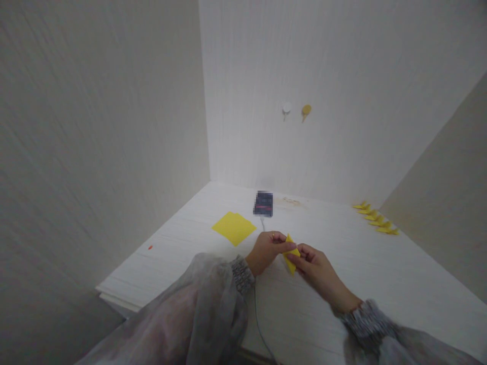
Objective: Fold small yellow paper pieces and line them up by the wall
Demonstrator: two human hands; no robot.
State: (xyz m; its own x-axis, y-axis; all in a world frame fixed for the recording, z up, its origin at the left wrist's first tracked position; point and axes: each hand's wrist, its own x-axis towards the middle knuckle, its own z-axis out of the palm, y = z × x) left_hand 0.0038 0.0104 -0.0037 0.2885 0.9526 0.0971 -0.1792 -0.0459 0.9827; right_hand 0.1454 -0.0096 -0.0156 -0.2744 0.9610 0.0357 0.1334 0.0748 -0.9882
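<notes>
Both hands meet over the white table [365, 274] on a small folded piece of yellow paper [291, 253]. My left hand [266, 249], with a ring on one finger, pinches the paper's left side. My right hand [314, 266] pinches its right and lower part. The paper is held just above the tabletop, pointed end down. A flat stack of yellow paper squares [234, 227] lies on the table beyond my left hand.
A dark phone [264, 204] lies near the back wall with a cable [258, 314] running toward me. Several folded yellow pieces [376, 219] sit in a row at the far right. Two round hooks [296, 110] hang on the wall. A tiny red speck [150, 247] lies left.
</notes>
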